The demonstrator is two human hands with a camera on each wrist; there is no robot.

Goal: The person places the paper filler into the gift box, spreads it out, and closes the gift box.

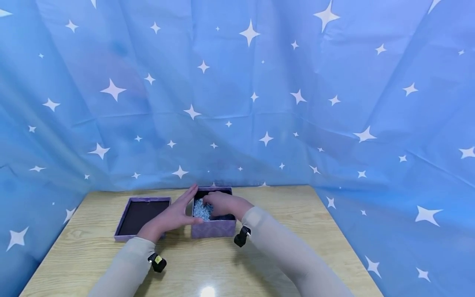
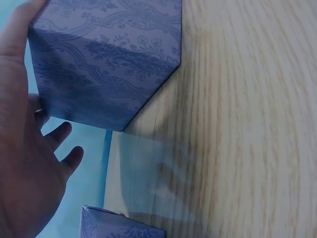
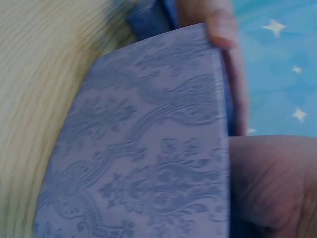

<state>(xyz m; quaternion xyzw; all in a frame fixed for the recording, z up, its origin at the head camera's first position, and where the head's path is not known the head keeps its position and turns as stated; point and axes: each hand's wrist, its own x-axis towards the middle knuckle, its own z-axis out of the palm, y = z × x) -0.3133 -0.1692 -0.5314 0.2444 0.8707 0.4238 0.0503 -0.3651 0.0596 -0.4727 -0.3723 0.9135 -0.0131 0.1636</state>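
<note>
A purple patterned box (image 1: 214,230) with a dark inside stands upright on the table. My left hand (image 1: 171,218) holds it by its left side, thumb at the front rim and fingers toward the back corner. In the left wrist view the fingers (image 2: 58,134) spread below the box wall. My right hand (image 1: 225,203) reaches down into the box, against pale blue shredded paper (image 1: 202,210) in its left half. The box's patterned wall (image 3: 143,144) hides those fingertips in the right wrist view, so I cannot tell whether they pinch any paper.
Left of the box lies a shallow purple lid (image 1: 128,238), its black inside facing up, partly behind my left forearm. The wooden table (image 1: 208,264) ends at a blue curtain (image 1: 230,144) with white stars, which hangs along the back and both sides.
</note>
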